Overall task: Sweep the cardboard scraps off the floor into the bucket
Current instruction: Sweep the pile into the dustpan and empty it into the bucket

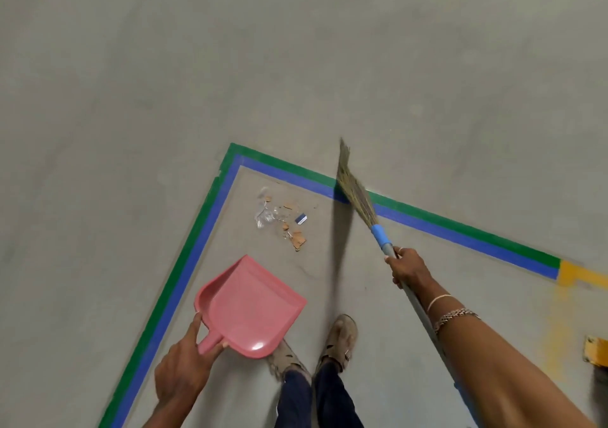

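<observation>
The cardboard scraps (pixel 297 241) lie on the grey concrete floor (pixel 131 65), just inside the corner made by the green and blue tape lines (pixel 210 203). They are small, torn, tan-brown bits in a loose cluster. The largest piece lies nearest you and the finer crumbs are scattered farther up. Mixed in with them are a crumpled bit of clear plastic (pixel 265 213) on the left side and a small dark blue card (pixel 301 219) on the right.

Your left hand (pixel 184 368) holds the pink dustpan (pixel 250 306) by its short handle, thumb wrapped over it and index finger stretched along the pan's back edge. The pan's open mouth faces the scraps but sits well apart from them.

Your right hand (pixel 406 268), with a ring on one finger, has its fingers curled tight round the grey shaft of the grass broom (pixel 355 187), just below its light blue collar (pixel 381 235). The bristles slant across the tape to the right of the scraps; whether they touch the floor cannot be told. Your sandalled feet (pixel 342 335) stand just behind the dustpan.
</observation>
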Motion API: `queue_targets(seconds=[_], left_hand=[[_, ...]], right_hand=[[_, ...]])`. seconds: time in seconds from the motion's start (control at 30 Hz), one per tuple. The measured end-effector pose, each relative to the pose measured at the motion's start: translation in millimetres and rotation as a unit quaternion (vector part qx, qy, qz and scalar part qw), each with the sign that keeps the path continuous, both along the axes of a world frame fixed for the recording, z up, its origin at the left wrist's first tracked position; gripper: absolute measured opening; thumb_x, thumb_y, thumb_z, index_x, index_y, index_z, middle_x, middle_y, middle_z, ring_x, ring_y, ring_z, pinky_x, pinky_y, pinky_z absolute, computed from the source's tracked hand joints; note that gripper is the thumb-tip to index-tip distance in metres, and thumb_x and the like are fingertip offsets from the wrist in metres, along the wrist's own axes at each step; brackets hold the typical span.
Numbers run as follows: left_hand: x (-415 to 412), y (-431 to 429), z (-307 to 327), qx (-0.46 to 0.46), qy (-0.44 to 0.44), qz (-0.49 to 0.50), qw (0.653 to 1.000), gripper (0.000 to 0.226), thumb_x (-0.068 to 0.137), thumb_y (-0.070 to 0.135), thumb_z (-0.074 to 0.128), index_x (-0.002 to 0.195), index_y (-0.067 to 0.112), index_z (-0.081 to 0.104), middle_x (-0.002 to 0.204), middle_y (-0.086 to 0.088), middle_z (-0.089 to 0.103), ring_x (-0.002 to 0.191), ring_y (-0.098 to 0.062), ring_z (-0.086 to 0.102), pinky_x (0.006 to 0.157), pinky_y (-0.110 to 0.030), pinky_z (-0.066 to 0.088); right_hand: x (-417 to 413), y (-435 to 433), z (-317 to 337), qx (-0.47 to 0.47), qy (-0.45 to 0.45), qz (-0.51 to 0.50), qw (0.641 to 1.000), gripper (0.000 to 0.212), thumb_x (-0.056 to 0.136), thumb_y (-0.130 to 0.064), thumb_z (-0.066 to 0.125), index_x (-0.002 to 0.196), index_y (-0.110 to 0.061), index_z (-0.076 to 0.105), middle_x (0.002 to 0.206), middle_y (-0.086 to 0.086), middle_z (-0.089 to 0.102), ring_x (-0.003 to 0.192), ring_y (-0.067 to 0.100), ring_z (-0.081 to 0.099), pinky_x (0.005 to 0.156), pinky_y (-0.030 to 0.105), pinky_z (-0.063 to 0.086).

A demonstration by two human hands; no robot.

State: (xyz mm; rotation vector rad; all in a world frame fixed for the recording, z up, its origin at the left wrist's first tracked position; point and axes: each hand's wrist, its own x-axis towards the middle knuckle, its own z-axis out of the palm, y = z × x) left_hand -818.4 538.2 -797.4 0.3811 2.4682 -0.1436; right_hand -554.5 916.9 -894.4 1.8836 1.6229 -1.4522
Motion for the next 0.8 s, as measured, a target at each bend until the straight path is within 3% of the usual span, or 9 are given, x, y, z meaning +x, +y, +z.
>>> queue_targets(seconds=[0.17, 0.37, 0.43, 0.5, 0.57, 0.67, 0.8], left_hand=[[-17, -1, -19, -0.011, 0.017, 0.029, 0.999, 0.095, 0.079, 0.079, 0.048, 0.158, 0.035, 0.016, 0.086, -0.005, 0.059, 0.078, -0.028, 0.062, 0.065, -0.033, 0.043], [-59, 0, -117, -0.029, 0.017, 0.026, 0.999, 0.094, 0.082, 0.077, 0.051, 0.157, 0.035, 0.015, 0.101, -0.011, 0.068, 0.090, -0.033, 0.067, 0.069, -0.036, 0.051], [-75, -1, -161, -0.036, 0.013, 0.011, 0.999, 0.091, 0.083, 0.077, 0.050, 0.157, 0.035, 0.017, 0.106, -0.011, 0.068, 0.095, -0.033, 0.066, 0.075, -0.037, 0.051], [-86, 1, -201, -0.041, 0.017, -0.015, 0.999, 0.090, 0.084, 0.076, 0.049, 0.157, 0.034, 0.017, 0.109, -0.012, 0.067, 0.097, -0.034, 0.066, 0.077, -0.038, 0.050], [-92, 1, -240, -0.042, 0.027, -0.029, 0.998, 0.089, 0.085, 0.075, 0.049, 0.157, 0.034, 0.017, 0.108, -0.014, 0.067, 0.097, -0.035, 0.066, 0.078, -0.039, 0.049], [-88, -8, -289, -0.025, 0.033, -0.016, 0.999, 0.088, 0.086, 0.072, 0.052, 0.156, 0.030, 0.020, 0.106, -0.018, 0.066, 0.094, -0.039, 0.065, 0.078, -0.042, 0.048], [-59, -25, -321, -0.011, 0.035, -0.001, 0.999, 0.086, 0.086, 0.067, 0.059, 0.154, 0.028, 0.025, 0.099, -0.019, 0.067, 0.089, -0.041, 0.066, 0.076, -0.045, 0.050]], right_hand=[[-27, -8, 27, -0.061, 0.032, 0.039, 0.997, 0.042, 0.094, -0.020, 0.063, 0.136, -0.019, 0.059, 0.060, 0.012, 0.054, 0.045, 0.022, 0.052, 0.043, 0.027, 0.043], [-42, 18, -8, 0.058, 0.020, 0.213, 0.975, 0.036, 0.093, -0.039, 0.067, 0.126, -0.043, 0.055, 0.061, 0.002, 0.064, 0.047, 0.020, 0.065, 0.049, 0.034, 0.054], [-60, 37, -45, 0.125, -0.018, 0.273, 0.954, 0.035, 0.088, -0.049, 0.066, 0.119, -0.033, 0.064, 0.077, 0.004, 0.071, 0.064, 0.025, 0.070, 0.062, 0.036, 0.055], [-84, 56, -83, 0.177, -0.046, 0.326, 0.928, 0.043, 0.091, -0.040, 0.067, 0.133, -0.030, 0.062, 0.104, 0.013, 0.073, 0.092, 0.037, 0.069, 0.071, 0.035, 0.048], [-113, 72, -113, 0.205, -0.059, 0.373, 0.903, 0.051, 0.094, -0.033, 0.065, 0.144, -0.034, 0.053, 0.119, 0.017, 0.069, 0.106, 0.042, 0.064, 0.076, 0.037, 0.044], [-148, 84, -150, 0.223, -0.075, 0.419, 0.877, 0.053, 0.095, -0.032, 0.063, 0.145, -0.039, 0.049, 0.129, 0.014, 0.065, 0.114, 0.042, 0.060, 0.087, 0.043, 0.048], [-141, 72, -180, 0.227, -0.118, 0.446, 0.858, 0.051, 0.096, -0.030, 0.061, 0.145, -0.038, 0.050, 0.131, 0.016, 0.062, 0.114, 0.044, 0.059, 0.091, 0.045, 0.048]])
